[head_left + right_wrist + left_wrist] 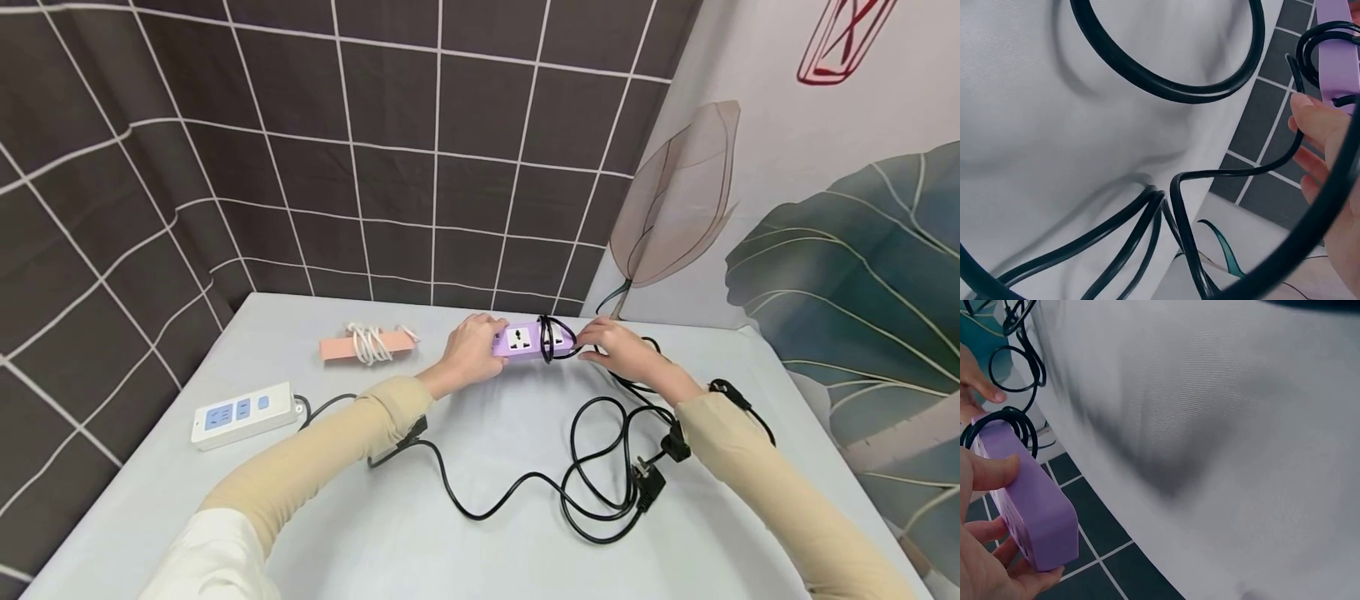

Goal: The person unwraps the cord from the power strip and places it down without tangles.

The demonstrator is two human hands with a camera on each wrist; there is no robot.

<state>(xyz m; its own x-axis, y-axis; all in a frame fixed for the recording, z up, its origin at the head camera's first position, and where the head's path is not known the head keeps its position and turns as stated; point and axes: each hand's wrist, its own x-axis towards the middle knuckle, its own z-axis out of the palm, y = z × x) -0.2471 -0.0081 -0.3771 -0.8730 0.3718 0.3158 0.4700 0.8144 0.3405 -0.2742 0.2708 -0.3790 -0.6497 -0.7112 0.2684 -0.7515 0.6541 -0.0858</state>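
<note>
A purple power strip [519, 339] is held near the table's far edge, with a few loops of black cord [547, 340] wound around its right part. My left hand [470, 348] grips its left end, thumb on one side and fingers beneath, as the left wrist view shows on the purple casing [1035, 500]. At the other end, my right hand [619, 349] pinches the black cord [1298, 140] between thumb and fingers, just beside the strip. More cord hangs from there in loose bends.
A pink power strip [333, 347] wrapped in white cord [371, 343] lies at the back left. Left of my sleeve sits a white power strip [247, 417]. Its black cord runs under my arm toward tangled loops and a black plug [648, 486] on the right of the table [480, 567].
</note>
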